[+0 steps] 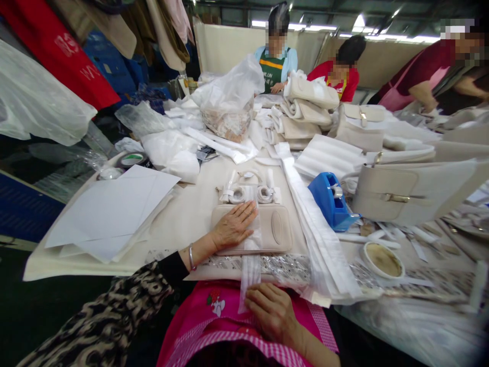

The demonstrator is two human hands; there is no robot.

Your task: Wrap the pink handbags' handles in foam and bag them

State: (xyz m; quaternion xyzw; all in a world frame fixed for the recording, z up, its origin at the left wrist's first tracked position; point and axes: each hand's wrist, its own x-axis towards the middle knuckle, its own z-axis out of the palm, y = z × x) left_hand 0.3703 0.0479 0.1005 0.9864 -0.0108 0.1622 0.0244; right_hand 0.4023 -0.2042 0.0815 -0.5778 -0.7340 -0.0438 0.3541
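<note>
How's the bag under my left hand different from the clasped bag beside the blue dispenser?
The flat bag under your left hand lies down; the clasped bag stands up. The flat bag shows an oval patch; the clasped bag shows a metal clasp. Both are beige.

So the left hand [235, 227] is flat on a beige handbag [284, 219], pressing over a translucent strip [250, 270] that crosses the bag and hangs off the front edge of the worktop [171, 234]. Right hand [273, 311] has its fingers curled at the strip's lower end, over a pink apron [202, 311]; can't tell if it's actually gripping. Wrapped handles [237, 194] sit just behind the bag. White sheets [114, 204] are off to the left, a blue tape dispenser [328, 204] and a tub of brownish stuff [383, 260] to the right. Co-workers [272, 71] across the back.
</note>
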